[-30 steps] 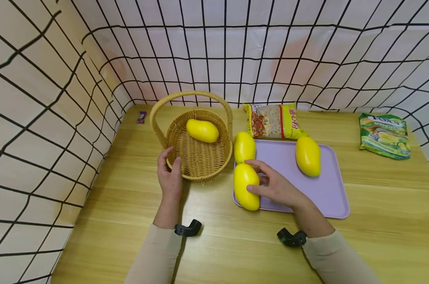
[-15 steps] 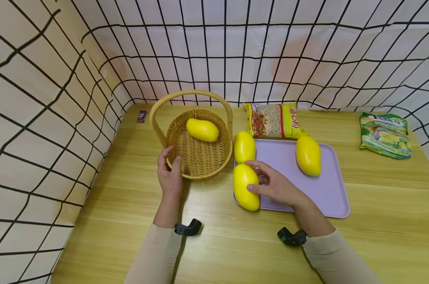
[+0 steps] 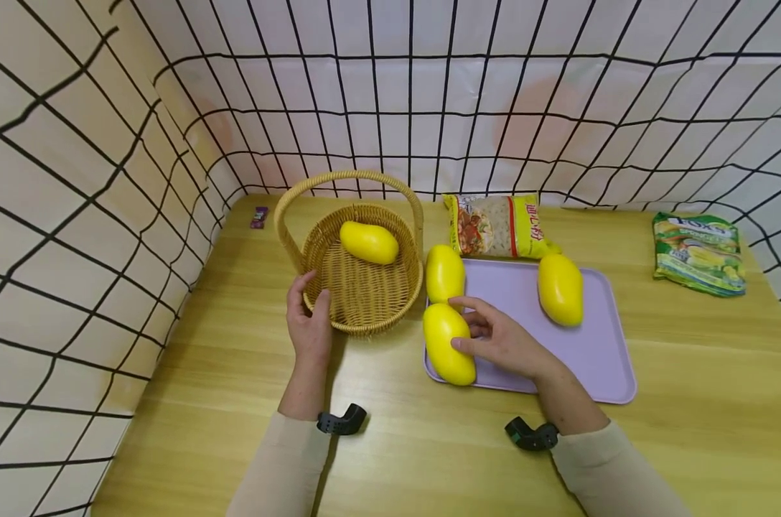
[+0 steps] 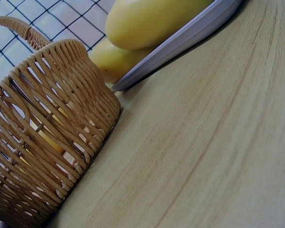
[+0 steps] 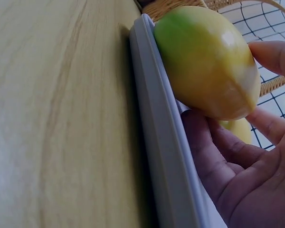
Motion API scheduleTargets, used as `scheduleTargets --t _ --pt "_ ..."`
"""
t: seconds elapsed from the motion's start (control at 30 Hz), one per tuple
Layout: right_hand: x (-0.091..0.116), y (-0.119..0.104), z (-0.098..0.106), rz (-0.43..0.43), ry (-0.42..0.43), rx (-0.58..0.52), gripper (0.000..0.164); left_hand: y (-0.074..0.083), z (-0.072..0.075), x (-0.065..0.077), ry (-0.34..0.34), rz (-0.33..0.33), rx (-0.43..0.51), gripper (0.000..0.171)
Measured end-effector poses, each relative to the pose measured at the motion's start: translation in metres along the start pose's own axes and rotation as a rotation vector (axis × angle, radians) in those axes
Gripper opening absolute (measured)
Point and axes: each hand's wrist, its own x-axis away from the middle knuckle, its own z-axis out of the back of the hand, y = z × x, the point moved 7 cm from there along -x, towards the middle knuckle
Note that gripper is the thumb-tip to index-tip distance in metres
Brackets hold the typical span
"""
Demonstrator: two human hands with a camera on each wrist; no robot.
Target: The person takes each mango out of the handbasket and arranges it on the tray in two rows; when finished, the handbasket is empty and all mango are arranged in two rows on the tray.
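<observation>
A yellow mango [image 3: 447, 343], with a green end in the right wrist view, lies on the left edge of the purple tray [image 3: 520, 388]. My right hand [image 3: 510, 345] holds its right side between thumb and bent fingers. Just behind lies a second mango [image 3: 445, 273], and a third mango [image 3: 560, 289] rests at the tray's far right. One more mango [image 3: 369, 243] is inside the wicker basket [image 3: 365, 329]. At the basket's near left side, my left hand [image 3: 309, 327] grips the rim, thumb and forefinger to either side; the left wrist view hides most of its fingers.
The basket's tall arched handle [image 3: 352, 174] rises above its bowl. Behind the tray lies a yellow food packet [image 3: 497, 225]. A green packet [image 3: 699, 253] is at the far right, a small purple wrapper [image 3: 258, 217] at the far left. A black grid-patterned wall [image 3: 390, 93] encloses the table.
The whole head view has shifted slightly downward in the frame. Hands, basket and mangoes stay nearly where they were, the near mango tilting a little under my right hand.
</observation>
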Motion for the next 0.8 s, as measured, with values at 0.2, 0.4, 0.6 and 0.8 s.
scheduleTargets --t 0.2,0.4,0.6,0.8 --pt "0.0026 0.0012 -0.0049 -0.012 -0.017 -0.023 0.064 -0.0016 0.0009 0.0028 -0.004 0.016 0.001 0.041" --pt "0.002 -0.0019 -0.0037 0.009 -0.03 -0.01 0.063 -0.0014 -0.0002 -0.0001 0.0 0.011 0.001 0.041" --pt "0.002 -0.002 -0.005 0.016 -0.06 -0.023 0.06 -0.0016 -0.0002 -0.0007 -0.002 0.016 -0.006 0.042" --pt "0.0021 -0.0017 -0.0038 0.005 -0.056 -0.019 0.057 -0.0013 -0.0003 -0.0004 -0.006 0.009 -0.009 0.041"
